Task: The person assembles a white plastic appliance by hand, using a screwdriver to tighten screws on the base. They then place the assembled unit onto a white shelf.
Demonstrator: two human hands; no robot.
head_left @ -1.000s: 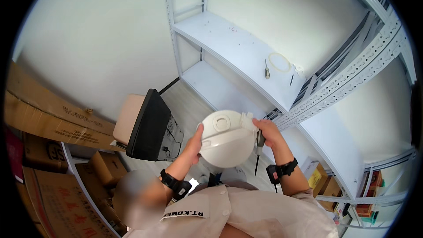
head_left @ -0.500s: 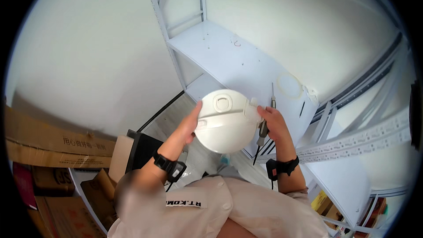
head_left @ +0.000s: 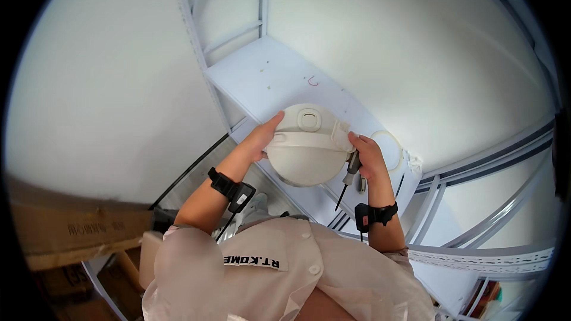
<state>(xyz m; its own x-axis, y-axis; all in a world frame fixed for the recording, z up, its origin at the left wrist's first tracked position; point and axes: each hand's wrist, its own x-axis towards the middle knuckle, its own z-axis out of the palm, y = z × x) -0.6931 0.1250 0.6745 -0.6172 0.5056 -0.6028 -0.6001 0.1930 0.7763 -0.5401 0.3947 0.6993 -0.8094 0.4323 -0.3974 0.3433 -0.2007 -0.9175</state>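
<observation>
Between both hands is a white rounded appliance (head_left: 307, 157) that looks like a small rice cooker, with a round vent on top, a raised band across it and a latch-like part at its right edge. My left hand (head_left: 266, 137) grips its left side, thumb along the upper rim. My right hand (head_left: 369, 156) closes on the right edge, thumb by the latch. Held in that same hand is a screwdriver (head_left: 353, 163) with a grey and dark handle, its thin shaft pointing down. The fingers beneath the appliance are hidden.
Beyond the appliance runs a white shelf (head_left: 285, 71) on a metal frame, with a red wire bit (head_left: 313, 81), a pale ring (head_left: 388, 150) and a dark thin rod (head_left: 399, 185). Cardboard boxes (head_left: 83, 229) stand at lower left. A perforated rail (head_left: 476, 257) crosses at right.
The view has shifted toward the right, over the shelf. Both hands still hold the appliance, now slightly higher in the picture and turned a little. The screwdriver stays in my right hand.
</observation>
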